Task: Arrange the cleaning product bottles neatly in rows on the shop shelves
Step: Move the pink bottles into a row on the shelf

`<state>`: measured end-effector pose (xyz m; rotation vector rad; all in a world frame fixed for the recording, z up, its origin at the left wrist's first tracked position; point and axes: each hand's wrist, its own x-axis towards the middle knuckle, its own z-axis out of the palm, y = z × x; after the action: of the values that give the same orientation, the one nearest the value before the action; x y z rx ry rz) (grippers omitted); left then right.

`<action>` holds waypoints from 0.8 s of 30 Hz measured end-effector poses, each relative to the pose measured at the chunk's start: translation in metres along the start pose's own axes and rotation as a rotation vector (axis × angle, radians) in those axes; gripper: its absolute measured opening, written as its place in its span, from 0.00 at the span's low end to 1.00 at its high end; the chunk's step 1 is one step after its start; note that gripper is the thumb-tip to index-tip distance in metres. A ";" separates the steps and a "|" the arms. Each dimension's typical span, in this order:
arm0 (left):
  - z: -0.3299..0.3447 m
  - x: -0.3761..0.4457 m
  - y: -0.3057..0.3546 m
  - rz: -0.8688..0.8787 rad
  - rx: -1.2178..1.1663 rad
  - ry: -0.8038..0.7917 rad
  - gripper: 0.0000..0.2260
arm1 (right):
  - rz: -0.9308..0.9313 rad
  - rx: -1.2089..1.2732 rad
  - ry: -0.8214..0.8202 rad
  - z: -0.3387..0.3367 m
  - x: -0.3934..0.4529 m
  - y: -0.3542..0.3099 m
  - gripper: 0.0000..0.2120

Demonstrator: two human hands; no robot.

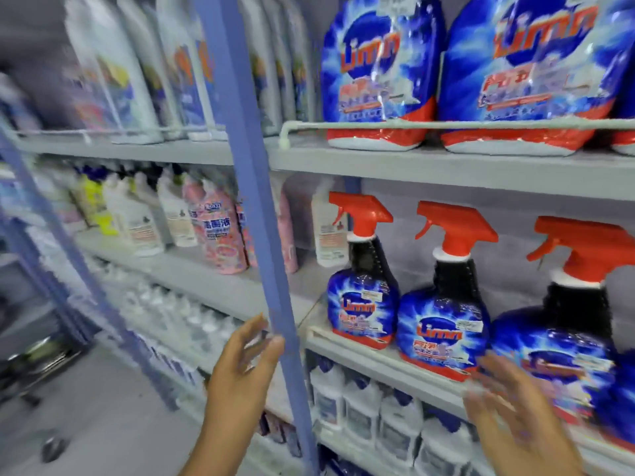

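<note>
Fingers [261, 338] of the left hand [240, 369] are straight and a little spread, holding nothing, their tips at the blue post [251, 166] of the shelving; the right hand [515, 417], blurred, is likewise flat and empty, just in front of the middle shelf [378, 359] and its spray bottles. Grey shelves run back to the left along a grey floor [103, 424], with pale rails at their front edges. On the middle shelf three blue spray bottles with red triggers [364, 293] [443, 324] [556, 338] stand upright in a row, side by side. Above them, on the top shelf [446, 163], sit large blue and red refill pouches [378, 70] behind a rail. Left of the post stand pink bottles [223, 235] and white bottles [141, 221], with tall white bottles [113, 73] on the level above. Below the sprays are white bottles with dark caps [360, 403], packed close.
</note>
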<state>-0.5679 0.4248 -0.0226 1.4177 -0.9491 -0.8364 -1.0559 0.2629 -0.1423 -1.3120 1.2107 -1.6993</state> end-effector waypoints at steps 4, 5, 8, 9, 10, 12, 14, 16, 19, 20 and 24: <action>-0.068 0.012 -0.005 -0.039 -0.027 0.018 0.18 | 0.274 -0.048 -0.217 0.214 -0.208 -0.167 0.35; -0.091 0.019 -0.010 -0.057 -0.028 0.018 0.18 | 0.223 -0.073 -0.202 0.257 -0.226 -0.174 0.32; -0.157 0.036 -0.019 -0.119 -0.034 -0.031 0.23 | 0.402 0.015 -0.202 0.311 -0.228 -0.171 0.18; -0.178 0.040 -0.020 -0.141 -0.033 -0.040 0.23 | 0.401 -0.019 -0.219 0.332 -0.232 -0.174 0.17; -0.198 0.044 -0.021 -0.158 -0.034 -0.050 0.23 | 0.431 -0.044 -0.270 0.354 -0.243 -0.178 0.16; -0.233 0.054 -0.024 -0.194 -0.044 -0.079 0.22 | 0.472 -0.067 -0.320 0.395 -0.257 -0.180 0.15; -0.259 0.067 -0.029 -0.222 -0.060 -0.090 0.19 | 0.528 -0.072 -0.287 0.425 -0.258 -0.176 0.15; -0.278 0.081 -0.031 -0.228 -0.075 -0.093 0.14 | 0.552 -0.072 -0.270 0.449 -0.256 -0.177 0.13; -0.297 0.103 -0.029 -0.258 -0.098 -0.132 0.14 | 0.564 -0.076 -0.288 0.478 -0.252 -0.178 0.12; -0.301 0.112 -0.029 -0.262 -0.091 -0.142 0.18 | 0.558 -0.081 -0.281 0.486 -0.248 -0.177 0.12; -0.307 0.151 -0.034 -0.257 -0.079 -0.154 0.33 | 0.530 -0.084 -0.244 0.510 -0.222 -0.161 0.12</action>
<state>-0.2240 0.4144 -0.0297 1.4410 -0.8485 -1.1760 -0.4992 0.3813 -0.0350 -1.0817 1.3444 -1.0923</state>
